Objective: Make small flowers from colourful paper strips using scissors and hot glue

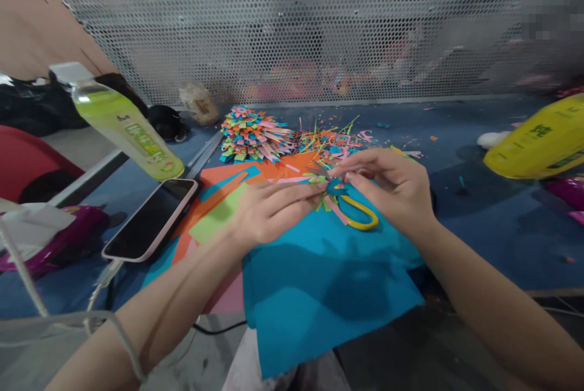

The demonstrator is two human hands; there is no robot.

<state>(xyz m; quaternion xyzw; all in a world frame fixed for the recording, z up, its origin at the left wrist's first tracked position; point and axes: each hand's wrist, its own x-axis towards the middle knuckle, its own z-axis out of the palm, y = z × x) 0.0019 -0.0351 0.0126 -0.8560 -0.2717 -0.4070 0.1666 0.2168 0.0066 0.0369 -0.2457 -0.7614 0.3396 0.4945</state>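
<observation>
Above the blue paper (328, 294), my left hand (278, 208) has its fingers pressed together on a small cluster of coloured paper strips (318, 179). Close by on the right, my right hand (392, 187) is closed in a pinch at the cluster's right side; what lies between its fingertips is too small to tell. Yellow-handled scissors (362, 224) rest under and between the hands, their blades partly hidden. Behind them stands a cone of curled multicoloured paper strips (253, 135), beside a loose heap of thin paper scraps (331, 141).
Orange paper (223, 175) and green paper (216, 217) lie at the left. Further left are a phone (150, 217) with a cable and a tilted green bottle (128, 123). A yellow bottle (538, 138) is at the right. A perforated metal panel (292, 26) closes off the back.
</observation>
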